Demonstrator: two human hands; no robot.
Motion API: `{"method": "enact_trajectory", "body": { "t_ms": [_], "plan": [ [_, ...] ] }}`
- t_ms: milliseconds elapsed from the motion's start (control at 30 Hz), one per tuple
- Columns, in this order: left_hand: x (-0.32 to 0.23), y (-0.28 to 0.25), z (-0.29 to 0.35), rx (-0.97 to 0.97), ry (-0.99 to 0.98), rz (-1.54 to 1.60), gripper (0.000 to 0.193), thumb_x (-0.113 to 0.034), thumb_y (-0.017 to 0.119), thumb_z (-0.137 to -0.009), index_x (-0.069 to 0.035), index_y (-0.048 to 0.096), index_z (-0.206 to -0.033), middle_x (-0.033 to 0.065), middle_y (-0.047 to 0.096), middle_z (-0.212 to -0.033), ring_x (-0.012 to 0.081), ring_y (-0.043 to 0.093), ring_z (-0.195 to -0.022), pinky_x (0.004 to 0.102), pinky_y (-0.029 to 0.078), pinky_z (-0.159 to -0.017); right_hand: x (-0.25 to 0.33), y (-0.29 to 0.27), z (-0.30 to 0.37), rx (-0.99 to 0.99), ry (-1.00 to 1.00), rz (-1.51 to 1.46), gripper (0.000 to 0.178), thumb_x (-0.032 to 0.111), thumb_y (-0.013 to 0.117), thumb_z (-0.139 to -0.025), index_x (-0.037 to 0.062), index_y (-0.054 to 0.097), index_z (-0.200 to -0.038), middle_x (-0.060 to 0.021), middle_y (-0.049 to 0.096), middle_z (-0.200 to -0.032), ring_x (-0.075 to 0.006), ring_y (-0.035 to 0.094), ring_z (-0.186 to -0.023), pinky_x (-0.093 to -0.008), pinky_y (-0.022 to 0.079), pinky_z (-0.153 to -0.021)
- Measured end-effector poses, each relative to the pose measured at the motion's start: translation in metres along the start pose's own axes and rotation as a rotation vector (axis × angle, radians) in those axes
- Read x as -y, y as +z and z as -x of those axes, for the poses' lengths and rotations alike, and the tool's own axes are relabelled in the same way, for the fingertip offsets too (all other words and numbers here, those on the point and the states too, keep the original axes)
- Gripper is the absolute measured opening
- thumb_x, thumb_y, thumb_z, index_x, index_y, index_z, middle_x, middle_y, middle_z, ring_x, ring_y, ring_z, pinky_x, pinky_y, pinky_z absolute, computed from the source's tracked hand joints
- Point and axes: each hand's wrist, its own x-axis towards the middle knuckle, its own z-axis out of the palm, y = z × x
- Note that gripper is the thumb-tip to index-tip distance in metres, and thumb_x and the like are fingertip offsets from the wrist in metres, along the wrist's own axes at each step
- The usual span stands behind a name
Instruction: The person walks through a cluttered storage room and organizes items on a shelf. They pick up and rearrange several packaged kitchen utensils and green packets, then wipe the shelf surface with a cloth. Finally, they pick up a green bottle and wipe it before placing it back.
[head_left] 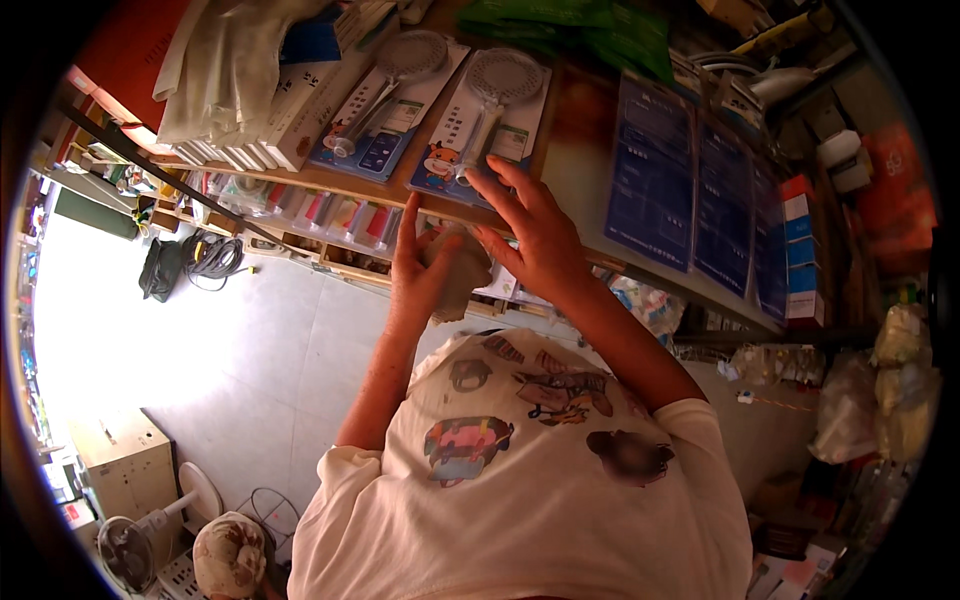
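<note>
Brown worktop [575, 160] has the carded shower head [492, 108] near its edge: probably light, stiff, slick plastic, so I'd grab the handle [482, 142]. Right hand [540, 225] is spread at the handle's end; left hand [418, 272] looks pinched on a greyish cloth [462, 282] just off the edge, likely floppy.

A silver shower head [503, 80] on a blue-and-white card lies flat on the surface [580, 125], its round face toward 1 o'clock. Toward 6 o'clock from it hangs a crumpled grey-brown cloth [463, 282], bunched up.
</note>
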Motion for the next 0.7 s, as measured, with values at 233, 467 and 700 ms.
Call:
{"method": "enact_trajectory", "body": {
  "t_ms": [233,467,700],
  "plan": [
    [-0.002,-0.007,-0.007,0.07,-0.066,0.174,0.067,-0.008,0.063,-0.087,-0.012,0.027,-0.145,0.0139,0.062,-0.11,0.0181,0.062,-0.098,0.0289,0.051,-0.081,-0.004,0.031,-0.025,-0.111,0.065,0.069,0.046,0.02,0.071,-0.08,0.0171,0.053,-0.122,-0.012,0.047,-0.128,-0.0302,0.055,-0.105,-0.0385,0.05,-0.082],
    [-0.011,0.0,-0.009,0.203,-0.042,0.34,0.065,-0.009,0.063,-0.089,-0.01,0.027,-0.143,0.015,0.06,-0.119,0.0174,0.058,-0.105,0.0289,0.049,-0.087,-0.003,0.024,-0.023,-0.263,0.168,-0.088,0.033,0.014,0.07,-0.079,0.014,0.056,-0.108,-0.0081,0.052,-0.12,-0.0289,0.058,-0.1,-0.0369,0.05,-0.079],
    [-0.028,0.027,-0.017,0.289,0.173,0.021,0.075,-0.005,0.064,-0.085,-0.01,0.021,-0.147,0.0095,0.063,-0.102,0.0148,0.059,-0.097,0.0281,0.047,-0.084,-0.01,0.016,-0.015,-0.428,0.296,-0.563,0.03,0.003,0.066,-0.082,0.0079,0.053,-0.109,-0.0111,0.048,-0.123,-0.0225,0.056,-0.105,-0.0302,0.05,-0.083]
  ]
}}
